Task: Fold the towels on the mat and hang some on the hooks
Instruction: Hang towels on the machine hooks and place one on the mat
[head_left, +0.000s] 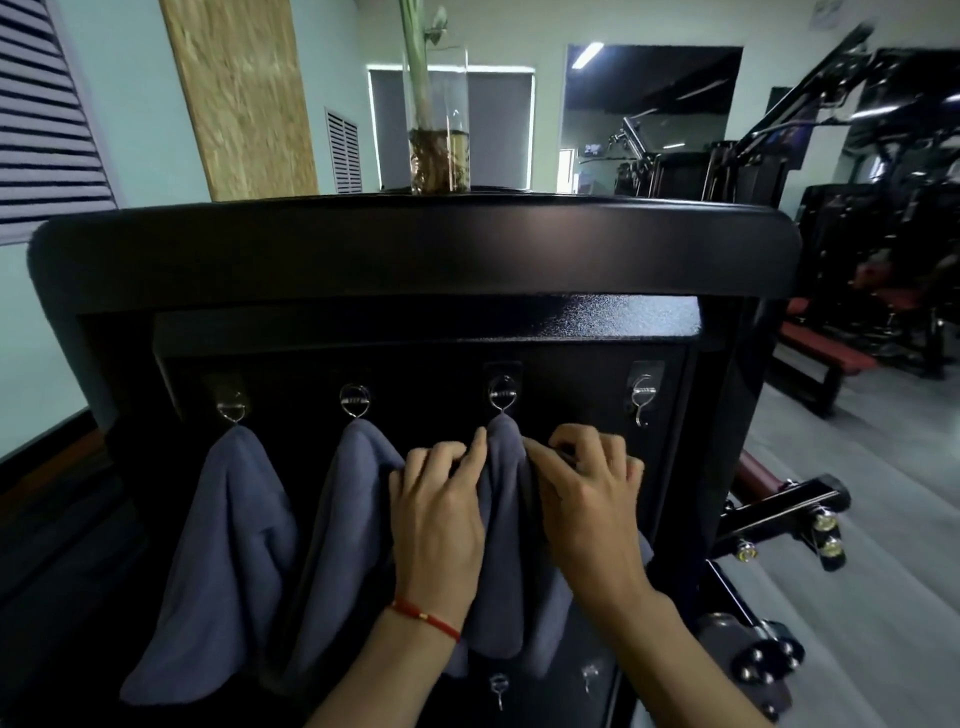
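Three grey towels hang from metal hooks on a black panel. The left towel (223, 545) hangs from the first hook (232, 408), the middle towel (343, 519) from the second hook (355, 400). The third towel (506, 499) hangs from the third hook (503, 395). My left hand (441, 504) pinches its upper left side. My right hand (582, 488) pinches its upper right side just below the hook. A fourth hook (643, 397) at the right is bare.
A black padded top (415, 244) overhangs the panel, with a tall glass vase (439, 119) holding a plant on it. Two more small hooks (498, 688) sit lower on the panel. Gym machines (857, 208) and a red bench (821, 353) stand to the right.
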